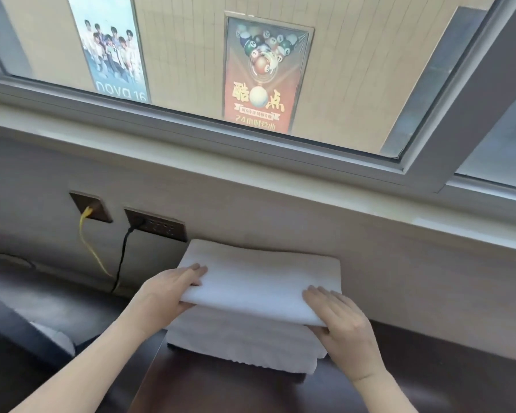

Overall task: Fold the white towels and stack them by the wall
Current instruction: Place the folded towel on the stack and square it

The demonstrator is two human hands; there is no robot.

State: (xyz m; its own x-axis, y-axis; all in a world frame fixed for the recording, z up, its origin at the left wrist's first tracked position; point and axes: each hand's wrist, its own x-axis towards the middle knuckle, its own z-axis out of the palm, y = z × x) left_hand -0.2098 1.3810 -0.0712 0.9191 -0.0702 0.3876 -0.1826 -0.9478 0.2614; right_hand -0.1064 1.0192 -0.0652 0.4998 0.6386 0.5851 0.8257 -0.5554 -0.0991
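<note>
The left hand [173, 289] and right hand [340, 317] each pinch the folded towel [259, 281] in their grip, over the towel pile [242, 344] by the wall [370, 263]. It looks like stacking time. Next, lay it down straight.

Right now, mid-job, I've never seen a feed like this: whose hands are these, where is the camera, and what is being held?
No machine here: these are a person's two bare hands. The one picture comes from a wide-angle camera worn on the person's head, looking forward and down. The left hand and right hand each grip an end of a folded white towel, fingers on top, thumbs beneath. It is over a stack of folded towels on a dark table by the wall. To the left, a yellow cable and a black cable hang from wall sockets.
</note>
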